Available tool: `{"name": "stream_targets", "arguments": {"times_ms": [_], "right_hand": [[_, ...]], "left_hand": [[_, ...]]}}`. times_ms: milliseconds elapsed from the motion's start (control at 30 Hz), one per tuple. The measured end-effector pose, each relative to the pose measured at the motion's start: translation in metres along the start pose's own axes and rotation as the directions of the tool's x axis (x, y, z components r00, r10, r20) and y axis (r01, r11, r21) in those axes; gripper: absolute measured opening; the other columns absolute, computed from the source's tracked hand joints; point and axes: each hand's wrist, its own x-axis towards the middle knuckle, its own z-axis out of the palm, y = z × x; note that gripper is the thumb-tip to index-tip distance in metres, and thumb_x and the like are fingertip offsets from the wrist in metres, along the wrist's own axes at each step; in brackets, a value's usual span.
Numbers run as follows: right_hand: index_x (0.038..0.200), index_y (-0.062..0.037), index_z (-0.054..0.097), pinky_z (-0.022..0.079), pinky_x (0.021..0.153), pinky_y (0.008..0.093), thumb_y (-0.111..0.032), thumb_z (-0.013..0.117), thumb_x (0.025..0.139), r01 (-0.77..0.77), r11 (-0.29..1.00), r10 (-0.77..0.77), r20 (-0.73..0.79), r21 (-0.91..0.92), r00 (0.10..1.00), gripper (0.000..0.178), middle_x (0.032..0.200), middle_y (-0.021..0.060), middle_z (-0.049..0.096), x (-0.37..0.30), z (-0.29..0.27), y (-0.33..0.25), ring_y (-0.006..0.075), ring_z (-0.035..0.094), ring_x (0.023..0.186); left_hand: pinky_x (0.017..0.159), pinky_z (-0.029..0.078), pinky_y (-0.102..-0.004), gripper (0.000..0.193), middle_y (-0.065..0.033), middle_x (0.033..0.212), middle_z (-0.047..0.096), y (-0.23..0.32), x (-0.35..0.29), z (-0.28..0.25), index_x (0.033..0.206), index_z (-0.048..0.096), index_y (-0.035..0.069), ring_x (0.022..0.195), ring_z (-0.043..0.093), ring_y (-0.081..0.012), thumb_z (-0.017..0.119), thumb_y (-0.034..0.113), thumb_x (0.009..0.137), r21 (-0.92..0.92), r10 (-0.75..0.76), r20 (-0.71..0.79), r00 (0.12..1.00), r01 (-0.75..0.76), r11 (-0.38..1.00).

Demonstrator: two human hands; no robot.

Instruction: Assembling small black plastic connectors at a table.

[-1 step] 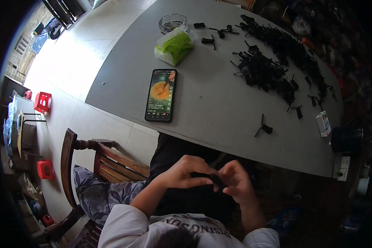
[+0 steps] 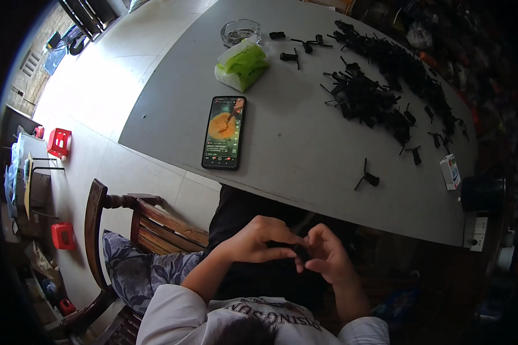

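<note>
Over my lap, just off the near table edge, my left hand (image 2: 265, 240) is closed, thumb and fingers pinching a small black part (image 2: 301, 252). Most of that part is hidden by the fingers, and against the dark trousers its shape is hard to make out. My right hand (image 2: 328, 254) meets it from the other side, fingers curled and the fingertips at the part. On the grey table (image 2: 293, 155), a pile of similar black plastic parts with thin stems (image 2: 365, 98) lies at the right. One single black part (image 2: 371, 180) rests nearer to me.
A lit phone (image 2: 224, 133) lies near the left edge, with a green-and-white packet (image 2: 243, 66) and a glass ashtray (image 2: 240, 33) beyond. A small white box (image 2: 450, 172) and a dark cup (image 2: 482, 194) stand at the right. A wooden chair (image 2: 167, 225) with a cushion is at my left.
The fingers of my right hand have shifted slightly around the black part. My left hand and the things on the table have stayed in place.
</note>
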Motion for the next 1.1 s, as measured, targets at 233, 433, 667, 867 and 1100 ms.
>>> {"name": "stream_targets", "arguments": {"times_ms": [233,433,667,867,1100], "right_hand": [[0.088,-0.0080,0.040,0.051,0.064,0.0301,0.000,0.063,0.077,0.015,0.996,0.002,-0.200,0.083,0.980,0.027,0.086,0.0090,0.055,0.005,0.013,0.011,0.0179,0.057,0.073],[0.081,-0.0077,0.044,0.049,0.067,0.0282,-0.001,0.056,0.083,0.090,0.925,-0.006,-0.222,0.370,0.975,0.014,0.092,0.0077,0.057,0.007,0.003,0.027,0.0146,0.056,0.073],[0.099,-0.0032,0.053,0.044,0.086,0.0333,-0.011,0.055,0.086,0.058,0.439,-0.459,-0.169,-0.897,0.872,0.015,0.111,0.0135,0.053,0.018,-0.018,-0.005,0.0248,0.053,0.103],[0.112,-0.0041,0.055,0.045,0.082,0.0338,-0.003,0.053,0.084,-0.464,-0.357,-0.729,-0.069,-0.811,0.681,0.028,0.114,0.0122,0.052,0.037,-0.075,-0.040,0.0297,0.051,0.103],[0.106,-0.0026,0.059,0.048,0.065,0.0324,-0.001,0.051,0.084,-0.394,-0.309,-0.459,-0.228,-0.865,0.859,0.024,0.101,0.0131,0.057,0.047,-0.053,-0.036,0.0260,0.059,0.082]], "left_hand": [[0.053,0.044,-0.0327,0.027,-0.0041,0.063,0.057,0.010,0.003,0.008,0.096,0.067,0.008,0.058,0.055,-0.0215,0.070,0.015,0.070,0.372,0.069,-0.108,0.992,-0.024,0.928],[0.052,0.044,-0.0302,0.030,-0.0045,0.062,0.055,0.005,0.005,0.013,0.093,0.067,0.004,0.055,0.052,-0.0208,0.073,0.011,0.064,0.413,0.099,-0.122,0.988,-0.040,0.910],[0.058,0.046,-0.0326,0.028,-0.0065,0.070,0.056,-0.016,-0.006,0.028,0.092,0.065,0.006,0.063,0.055,-0.0239,0.073,0.009,0.066,0.351,-0.019,-0.155,0.988,0.073,0.933],[0.079,0.046,-0.0341,0.034,-0.0093,0.093,0.058,-0.026,0.001,0.034,0.101,0.062,0.007,0.093,0.055,-0.0267,0.070,0.008,0.068,0.530,-0.002,-0.168,0.986,0.092,0.843],[0.073,0.049,-0.0331,0.033,-0.0096,0.095,0.057,-0.028,-0.004,0.034,0.103,0.060,0.006,0.084,0.058,-0.0264,0.070,0.009,0.072,0.414,-0.018,-0.179,0.984,0.092,0.906]]}}
